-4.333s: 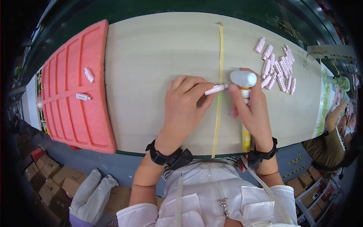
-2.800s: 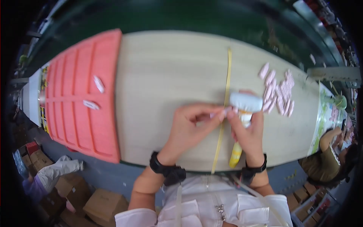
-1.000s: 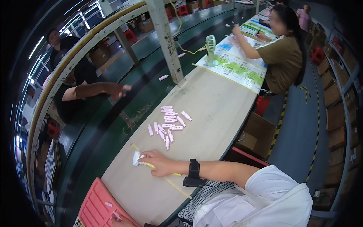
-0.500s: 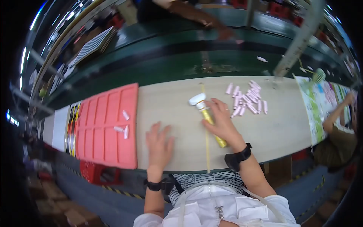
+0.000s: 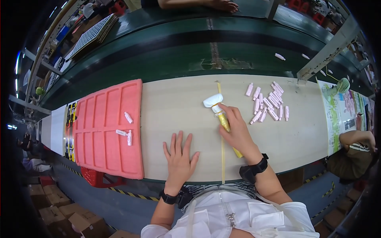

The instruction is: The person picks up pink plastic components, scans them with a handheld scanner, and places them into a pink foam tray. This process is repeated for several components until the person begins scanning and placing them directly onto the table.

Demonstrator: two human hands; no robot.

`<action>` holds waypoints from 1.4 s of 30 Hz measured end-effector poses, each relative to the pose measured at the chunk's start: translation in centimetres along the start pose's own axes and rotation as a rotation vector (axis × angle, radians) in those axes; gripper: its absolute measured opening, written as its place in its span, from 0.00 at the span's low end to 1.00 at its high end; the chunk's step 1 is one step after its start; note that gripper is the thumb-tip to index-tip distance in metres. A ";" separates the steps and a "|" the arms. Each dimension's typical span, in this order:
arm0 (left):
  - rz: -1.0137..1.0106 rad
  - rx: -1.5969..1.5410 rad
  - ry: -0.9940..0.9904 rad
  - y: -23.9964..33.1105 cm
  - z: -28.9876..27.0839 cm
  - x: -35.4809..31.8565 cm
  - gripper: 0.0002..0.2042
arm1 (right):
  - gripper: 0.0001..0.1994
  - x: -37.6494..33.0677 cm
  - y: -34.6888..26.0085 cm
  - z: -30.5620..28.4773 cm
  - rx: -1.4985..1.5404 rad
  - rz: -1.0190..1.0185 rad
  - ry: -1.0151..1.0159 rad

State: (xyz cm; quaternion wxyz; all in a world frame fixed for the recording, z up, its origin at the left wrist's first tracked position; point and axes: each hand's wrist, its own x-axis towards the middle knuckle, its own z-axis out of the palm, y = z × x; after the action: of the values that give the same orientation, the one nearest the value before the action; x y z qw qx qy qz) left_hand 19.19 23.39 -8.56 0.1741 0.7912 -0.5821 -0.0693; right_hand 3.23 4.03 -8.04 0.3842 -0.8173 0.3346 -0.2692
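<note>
My left hand lies palm down on the pale tabletop, fingers spread, holding nothing. A hammer-shaped tool with a white wrapped head and a yellow handle lies slantwise across a yellow tape line. My right hand is over that handle, thumb on its left side and fingers on the other; the palm hides the handle's middle. Several small pink bottle-shaped pieces lie loose to the right of the tool. Three more pink pieces rest on a coral-pink ribbed tray at the left.
Beyond the tabletop runs a dark green conveyor belt with a few light pieces on it. A grey metal post rises at the right back, near a small green fan. Other people sit across the belt and at the right end.
My left hand has moved right and settled flat on the tabletop. My right hand stays at the hammer's handle, and the hammer keeps its place by the tape. The co-worker's hand opposite has drawn back.
</note>
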 end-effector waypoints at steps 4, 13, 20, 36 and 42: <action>-0.017 -0.006 -0.017 0.1 -0.3 0.6 0.31 | 0.34 0.3 0.2 0.3 -0.050 -0.045 0.029; -0.044 -0.027 -0.087 -0.4 -0.7 0.3 0.32 | 0.32 0.5 -1.2 0.0 -0.044 0.069 -0.005; -0.016 0.006 -0.116 -0.7 -0.1 0.1 0.33 | 0.33 0.4 -0.2 -0.2 -0.056 0.025 0.045; 0.008 0.119 -0.140 0.2 0.3 0.1 0.33 | 0.26 -1.0 1.7 -0.7 0.272 0.156 0.105; -0.009 0.100 -0.157 0.2 -0.1 0.1 0.32 | 0.28 -0.6 1.2 -0.6 0.145 0.018 0.245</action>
State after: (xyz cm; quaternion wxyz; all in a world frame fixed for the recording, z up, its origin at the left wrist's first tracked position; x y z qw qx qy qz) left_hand 19.09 23.23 -8.44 0.0879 0.7937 -0.5931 -0.1026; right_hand 2.04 3.64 -8.85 0.4007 -0.7454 0.3661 -0.3869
